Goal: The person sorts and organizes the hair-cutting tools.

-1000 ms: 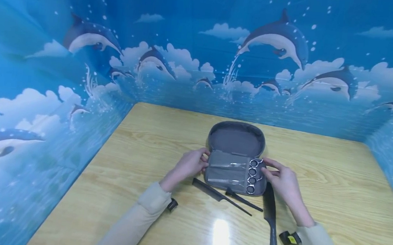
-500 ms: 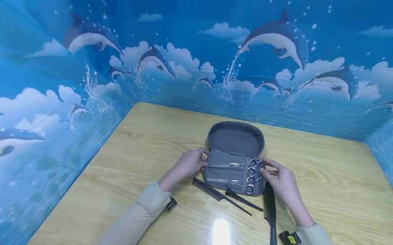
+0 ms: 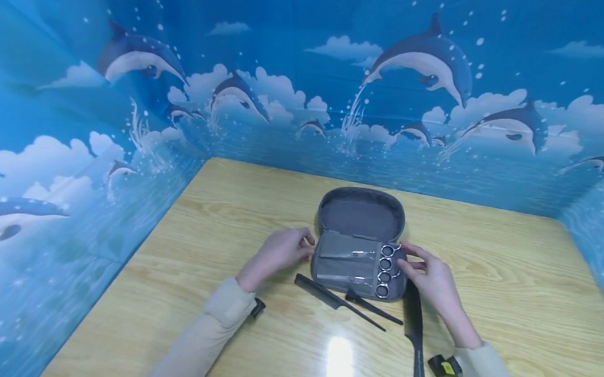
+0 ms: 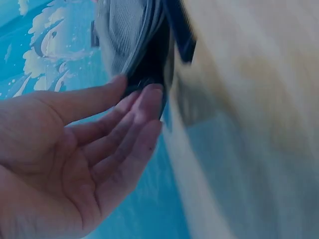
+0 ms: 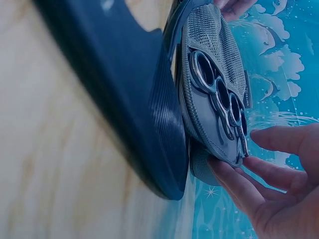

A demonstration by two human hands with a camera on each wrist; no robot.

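Note:
A grey zip case lies unfolded on the table, its lid tipped back at the far side. Steel scissors sit in its pocket, finger rings sticking out to the right. My left hand is beside the case's left edge, thumb and fingers loosely bent, nothing between them in the left wrist view. At the right edge, my right hand has its fingertips against the case's side. In the right wrist view its thumb is just off the scissors' rings.
In front of the case lie a black tail comb and a slim black hair clip. A wide black handled comb lies to the right, close by the right hand. Dolphin-printed cloth surrounds the wooden table.
My left hand has drawn back slightly to the left, away from the case's edge. The right hand and the combs stay nearly where they were.

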